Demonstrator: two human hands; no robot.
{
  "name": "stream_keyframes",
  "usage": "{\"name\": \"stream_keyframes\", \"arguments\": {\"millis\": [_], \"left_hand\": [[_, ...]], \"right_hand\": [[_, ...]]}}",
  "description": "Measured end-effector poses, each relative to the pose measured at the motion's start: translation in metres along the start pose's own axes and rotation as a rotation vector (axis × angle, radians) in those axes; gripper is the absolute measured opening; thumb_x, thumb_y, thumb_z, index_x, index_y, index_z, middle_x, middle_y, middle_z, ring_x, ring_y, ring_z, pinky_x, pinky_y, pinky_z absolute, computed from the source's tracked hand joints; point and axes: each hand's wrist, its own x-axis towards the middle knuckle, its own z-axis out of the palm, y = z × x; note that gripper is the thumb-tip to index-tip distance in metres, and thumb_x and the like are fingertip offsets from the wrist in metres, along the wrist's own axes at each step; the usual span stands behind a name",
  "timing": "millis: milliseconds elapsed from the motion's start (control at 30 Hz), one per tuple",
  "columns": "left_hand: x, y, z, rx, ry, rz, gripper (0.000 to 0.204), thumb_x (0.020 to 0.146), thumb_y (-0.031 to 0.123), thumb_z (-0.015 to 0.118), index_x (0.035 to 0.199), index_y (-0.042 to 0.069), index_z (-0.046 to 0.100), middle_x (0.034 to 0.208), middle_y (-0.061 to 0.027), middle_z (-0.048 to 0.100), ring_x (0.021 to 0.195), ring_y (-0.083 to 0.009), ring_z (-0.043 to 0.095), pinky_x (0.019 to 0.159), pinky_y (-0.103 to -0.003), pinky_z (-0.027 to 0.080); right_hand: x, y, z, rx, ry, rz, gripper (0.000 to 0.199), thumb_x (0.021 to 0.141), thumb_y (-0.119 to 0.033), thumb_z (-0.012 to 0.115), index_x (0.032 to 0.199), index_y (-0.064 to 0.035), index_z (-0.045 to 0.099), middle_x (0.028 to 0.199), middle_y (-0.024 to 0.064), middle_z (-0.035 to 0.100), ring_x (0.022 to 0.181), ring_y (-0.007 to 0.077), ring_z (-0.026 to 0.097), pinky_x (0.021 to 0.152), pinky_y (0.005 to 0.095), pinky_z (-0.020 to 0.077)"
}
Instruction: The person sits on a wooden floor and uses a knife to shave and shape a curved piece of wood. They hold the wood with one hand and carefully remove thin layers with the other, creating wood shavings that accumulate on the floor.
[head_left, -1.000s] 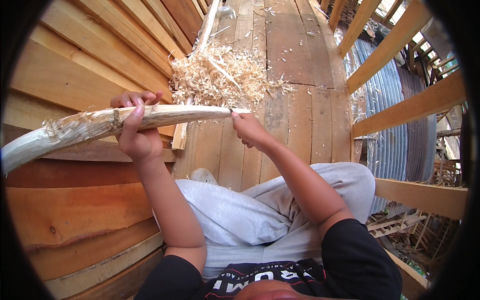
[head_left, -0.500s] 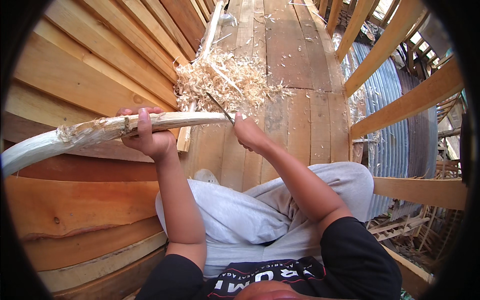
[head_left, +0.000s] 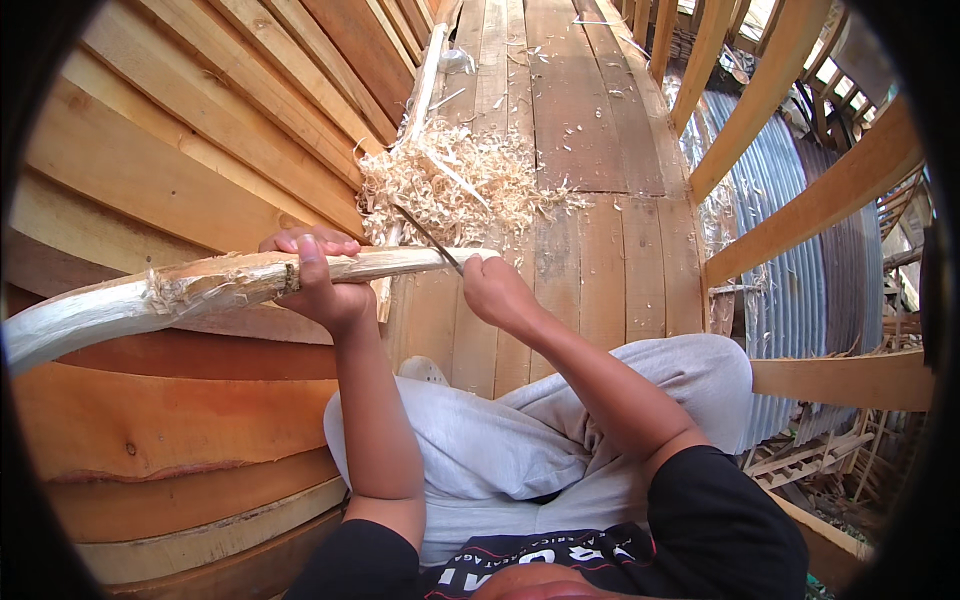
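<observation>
A long pale peeled pole (head_left: 215, 284) with a rough knot runs from the left edge toward the middle, narrowing at its right end. My left hand (head_left: 322, 285) is wrapped round it from below, thumb up along the near side and fingers over the far side. Close to the thin end, my right hand (head_left: 497, 292) grips a knife whose dark blade (head_left: 424, 230) lies slantwise across the pole. The handle is hidden in my fist. Beyond the blade is a heap of curled wood shavings (head_left: 480, 165).
Overlapping boards (head_left: 190, 180) form a wall at my left. A slatted wooden railing (head_left: 805, 225) stands at my right, with corrugated metal sheets (head_left: 765, 250) past it. Shavings are scattered over the plank floor (head_left: 590, 130). A thin pale stick (head_left: 428, 75) lies along the wall's foot.
The knife blade has shifted slightly left along the pole, away from the thin end. Pole and hands sit a little lower in the picture. Both grips are unchanged.
</observation>
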Motion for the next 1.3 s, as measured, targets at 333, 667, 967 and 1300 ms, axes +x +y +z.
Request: {"name": "stream_keyframes", "arguments": {"millis": [333,667,967,1300], "left_hand": [[-0.001,-0.005,-0.005,-0.127,-0.022,-0.074,0.022,0.077,0.008,0.059,0.091,0.01,0.042,0.068,-0.0035,0.046,0.054,-0.0138,0.049,0.051,-0.028,0.049],[0.006,-0.004,-0.012,-0.027,0.003,-0.091,0.021,0.077,0.023,0.061,0.087,0.013,0.045,0.064,-0.002,0.044,0.057,-0.0142,0.046,0.055,-0.027,0.044],[0.006,-0.005,-0.008,-0.069,0.05,-0.031,0.022,0.075,0.013,0.061,0.088,0.009,0.043,0.068,-0.0053,0.047,0.049,-0.0147,0.049,0.049,-0.028,0.048],[0.019,-0.007,-0.038,-0.1,0.111,-0.14,0.022,0.077,0.018,0.062,0.088,0.012,0.044,0.061,-0.0032,0.047,0.052,-0.0135,0.047,0.049,-0.028,0.047]], "right_hand": [[0.024,0.048,-0.003,-0.137,0.035,0.01,0.055,0.095,-0.03,0.03,0.084,0.0133,0.063,0.088,0.0384,0.06,0.09,0.0525,0.059,0.086,0.0532,0.0446],[0.028,0.049,-0.001,-0.146,0.06,0.014,0.057,0.095,-0.031,0.029,0.085,0.0126,0.063,0.088,0.0363,0.061,0.089,0.0517,0.059,0.085,0.0527,0.0451],[0.008,0.0,0.0,0.01,-0.006,-0.008,0.058,0.097,-0.033,0.03,0.075,0.0084,0.064,0.08,0.0331,0.062,0.079,0.0491,0.061,0.08,0.0537,0.0471],[-0.007,-0.006,0.007,-0.086,-0.011,-0.309,0.052,0.101,-0.032,0.035,0.074,0.0071,0.057,0.074,0.0318,0.059,0.074,0.0502,0.057,0.072,0.0537,0.0448]]}}
